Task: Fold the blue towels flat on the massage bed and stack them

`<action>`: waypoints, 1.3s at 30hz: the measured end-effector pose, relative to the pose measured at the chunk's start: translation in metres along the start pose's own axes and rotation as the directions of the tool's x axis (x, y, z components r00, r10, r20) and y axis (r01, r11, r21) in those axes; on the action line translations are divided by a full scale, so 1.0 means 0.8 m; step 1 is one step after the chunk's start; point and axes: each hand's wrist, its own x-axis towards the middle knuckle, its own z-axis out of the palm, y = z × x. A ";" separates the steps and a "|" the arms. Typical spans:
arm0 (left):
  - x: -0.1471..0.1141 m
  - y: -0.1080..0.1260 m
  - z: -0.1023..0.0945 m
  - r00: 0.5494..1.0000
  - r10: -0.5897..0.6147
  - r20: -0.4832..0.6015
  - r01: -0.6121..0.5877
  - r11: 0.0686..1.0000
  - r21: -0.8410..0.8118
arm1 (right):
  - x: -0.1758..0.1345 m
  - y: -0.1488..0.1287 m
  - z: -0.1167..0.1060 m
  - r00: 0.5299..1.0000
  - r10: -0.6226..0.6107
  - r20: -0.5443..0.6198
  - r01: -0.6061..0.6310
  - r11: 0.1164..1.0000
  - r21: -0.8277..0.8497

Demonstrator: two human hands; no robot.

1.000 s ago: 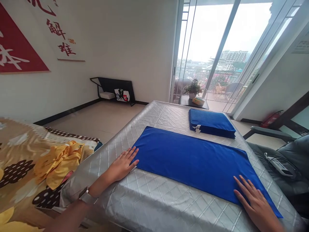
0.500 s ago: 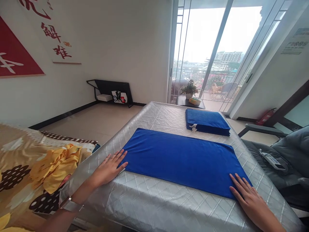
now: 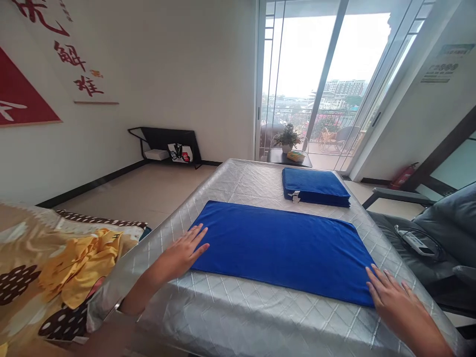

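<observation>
Since a second ago both hands have slid a bit: left hand (image 3: 182,253) now sits with its fingertips just over the left short edge of the blue towel (image 3: 282,248), and right hand (image 3: 396,297) has pulled back to the near right corner, fingertips touching the towel's edge. Neither grip is pinching anything, both hands are flat with fingers spread, palms down. That towel lies flat across the middle of the silver quilted bench (image 3: 238,317), long side running 9 to 3 o'clock. Further out at about 1 o'clock there's a stack of folded blue towels (image 3: 314,186), well apart from the flat one. Off at 9 o'clock, a yellow patterned blanket (image 3: 55,267) sits beside the bench. At 3 o'clock there's a grey chair (image 3: 446,233) with a remote (image 3: 414,241) lying on it.
</observation>
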 end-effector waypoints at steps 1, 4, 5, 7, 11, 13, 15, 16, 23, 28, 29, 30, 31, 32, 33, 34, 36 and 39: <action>0.016 0.022 -0.006 0.998 0.069 -0.003 -0.069 0.997 -0.033 | 0.020 -0.026 -0.014 1.000 -0.018 0.015 0.018 1.000 -0.018; 0.080 0.097 -0.014 0.961 0.277 -0.020 -0.277 0.953 -0.123 | 0.093 -0.126 -0.052 0.994 -0.068 0.088 0.067 0.998 0.019; 0.106 0.121 -0.013 0.943 0.331 -0.022 -0.331 0.932 -0.151 | 0.119 -0.160 -0.059 0.986 -0.103 0.130 0.096 0.994 0.057; 0.158 0.163 -0.004 0.926 0.377 -0.037 -0.376 0.906 -0.194 | 0.171 -0.220 -0.062 0.963 -0.164 0.215 0.135 0.980 0.145; 0.237 0.210 0.036 0.956 0.269 -0.113 -0.288 0.933 -0.216 | 0.246 -0.287 -0.032 0.938 -0.200 0.283 0.137 0.964 0.229; 0.255 0.218 0.061 0.957 0.246 -0.154 -0.272 0.946 -0.177 | 0.264 -0.298 -0.008 0.938 -0.192 0.289 0.128 0.965 0.227; 0.261 0.219 0.083 0.946 0.273 -0.177 -0.297 0.947 -0.125 | 0.270 -0.300 0.014 0.945 -0.175 0.276 0.117 0.970 0.214; 0.261 0.218 0.091 0.939 0.291 -0.182 -0.313 0.944 -0.105 | 0.270 -0.300 0.022 0.948 -0.169 0.270 0.114 0.971 0.209; 0.258 0.191 0.099 0.953 0.284 -0.105 -0.295 0.949 -0.111 | 0.265 -0.275 0.033 0.946 -0.135 0.294 0.087 0.981 0.172; 0.250 0.120 0.079 0.987 0.154 0.038 -0.149 0.983 -0.107 | 0.254 -0.187 0.036 0.951 -0.021 0.309 -0.004 0.997 0.081; 0.247 0.101 0.075 0.990 0.130 0.055 -0.124 0.987 -0.098 | 0.250 -0.161 0.037 0.953 0.007 0.303 -0.027 0.998 0.060; 0.245 0.081 0.072 0.992 0.108 0.065 -0.102 0.991 -0.090 | 0.245 -0.135 0.038 0.954 0.036 0.298 -0.050 0.998 0.041; 0.243 0.062 0.069 0.994 0.087 0.068 -0.082 0.993 -0.081 | 0.240 -0.110 0.040 0.955 0.069 0.289 -0.079 0.997 0.022; 0.241 0.043 0.067 0.996 0.063 0.067 -0.058 0.996 -0.072 | 0.236 -0.085 0.042 0.956 0.102 0.275 -0.108 0.994 0.006; 0.239 0.025 0.066 0.997 0.035 0.065 -0.031 0.998 -0.063 | 0.232 -0.064 0.044 0.956 0.132 0.262 -0.135 0.991 -0.008; 0.237 0.009 0.065 0.998 0.004 0.064 0.000 0.999 -0.054 | 0.229 -0.045 0.046 0.953 0.161 0.256 -0.162 0.987 -0.019; 0.235 -0.016 0.064 0.995 -0.065 0.081 0.068 0.997 -0.034 | 0.227 -0.017 0.052 0.947 0.199 0.253 -0.199 0.980 -0.024; 0.233 -0.035 0.063 0.987 -0.125 0.098 0.126 0.992 -0.009 | 0.227 0.004 0.060 0.945 0.214 0.246 -0.219 0.976 -0.005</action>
